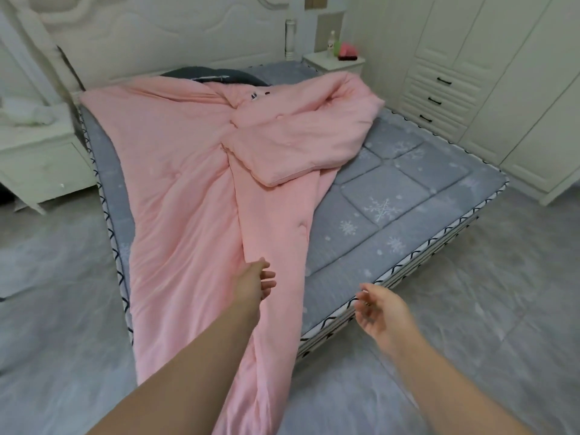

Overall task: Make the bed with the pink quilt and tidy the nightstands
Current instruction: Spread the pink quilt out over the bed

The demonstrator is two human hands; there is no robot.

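Head view, looking down the foot corner of the bed. Pink quilt (194, 189) lies bunched in a long strip along the left side of the grey snowflake mattress (392, 196), its near end hanging over the foot edge toward the floor (470, 293). Far right part of the quilt is folded back on itself into a thick lump near the middle of the bed. Right half of the mattress is uncovered. Dark grey pillow (216, 75) sits at the head, partly under the quilt, against the white headboard (163, 36).

Left hand (255, 279) reaches forward over the quilt near the foot edge, fingers loose and slightly spread, gripping nothing; whether it touches the fabric, cannot tell. Right hand (381, 312) hovers beside the mattress corner, fingers relaxed and apart, holding nothing, clear of the quilt.

Left nightstand (40, 152) stands just beside the bed with crumpled white stuff (25, 113) on top. Right nightstand (334, 62) is at the far head corner, carrying a bottle (331, 42) and a pink item (346, 51) on something dark. White wardrobe with drawers (439, 98) runs along the right wall.
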